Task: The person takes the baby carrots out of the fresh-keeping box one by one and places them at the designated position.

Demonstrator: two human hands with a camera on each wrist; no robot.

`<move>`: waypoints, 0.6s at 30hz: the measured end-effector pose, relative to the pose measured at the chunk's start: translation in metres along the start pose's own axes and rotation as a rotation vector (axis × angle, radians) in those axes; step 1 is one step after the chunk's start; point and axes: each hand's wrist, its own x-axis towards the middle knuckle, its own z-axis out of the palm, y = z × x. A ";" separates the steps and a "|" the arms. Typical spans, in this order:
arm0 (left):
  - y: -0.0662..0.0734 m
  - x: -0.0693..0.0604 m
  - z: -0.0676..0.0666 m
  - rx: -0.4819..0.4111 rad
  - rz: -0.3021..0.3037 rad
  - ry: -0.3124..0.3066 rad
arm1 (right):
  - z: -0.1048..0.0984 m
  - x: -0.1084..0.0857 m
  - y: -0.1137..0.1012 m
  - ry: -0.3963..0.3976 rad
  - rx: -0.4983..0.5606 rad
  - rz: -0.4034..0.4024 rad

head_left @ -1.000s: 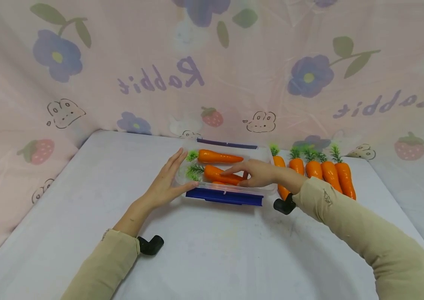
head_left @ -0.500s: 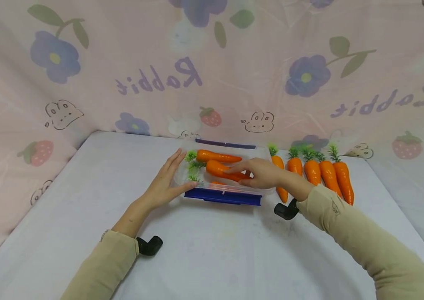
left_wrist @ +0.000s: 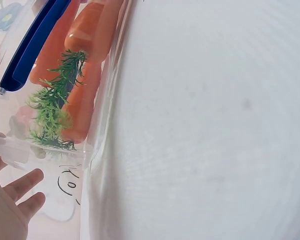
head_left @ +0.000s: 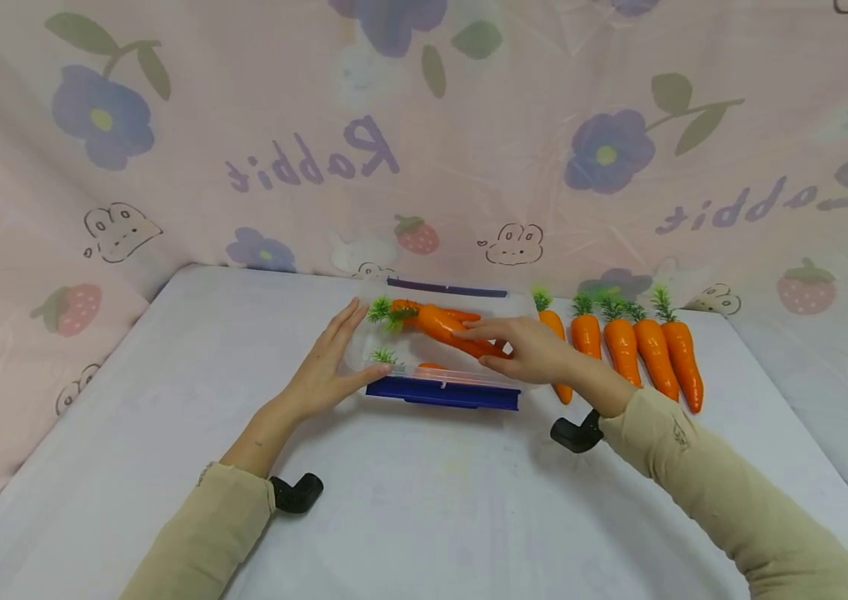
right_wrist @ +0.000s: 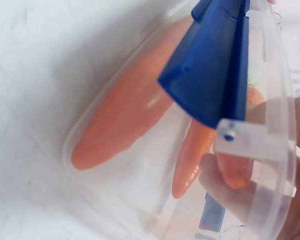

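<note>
A clear plastic box with blue side latches stands at the table's middle and holds toy carrots with green tops. My left hand rests against its left end, fingers straight and thumb near the front rim. My right hand reaches in from the right and pinches an orange carrot near its tapered end. That carrot lies slantwise over a rear carrot. Another carrot shows at the front, mostly hidden by the box wall. In the right wrist view, fingertips touch the held carrot.
Right of the box, several more carrots lie side by side on the white tabletop, tops pointing away. One carrot lies close to the box's right end. A patterned curtain hangs behind the table.
My right hand has shifted the held carrot toward the back of the box, so it now overlaps the rear carrot. The left hand keeps its place at the box's left end.
</note>
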 end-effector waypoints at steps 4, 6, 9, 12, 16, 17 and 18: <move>0.001 -0.001 0.000 0.003 -0.009 -0.001 | 0.001 -0.005 -0.001 0.033 0.008 0.021; 0.002 -0.001 -0.001 0.004 -0.015 -0.002 | 0.002 -0.007 -0.001 0.055 0.007 0.030; 0.003 -0.001 -0.001 0.002 -0.018 -0.004 | 0.002 -0.009 0.000 0.084 0.013 0.044; 0.003 -0.001 -0.001 -0.002 -0.022 -0.006 | 0.003 -0.011 0.001 0.105 0.029 0.052; 0.002 -0.002 0.000 -0.002 -0.022 -0.005 | 0.005 -0.014 0.002 0.142 0.047 0.054; 0.002 -0.001 0.000 -0.001 -0.022 -0.005 | 0.005 -0.015 0.002 0.154 0.047 0.052; 0.003 -0.001 0.000 -0.001 -0.021 -0.004 | 0.006 -0.016 0.003 0.166 0.049 0.050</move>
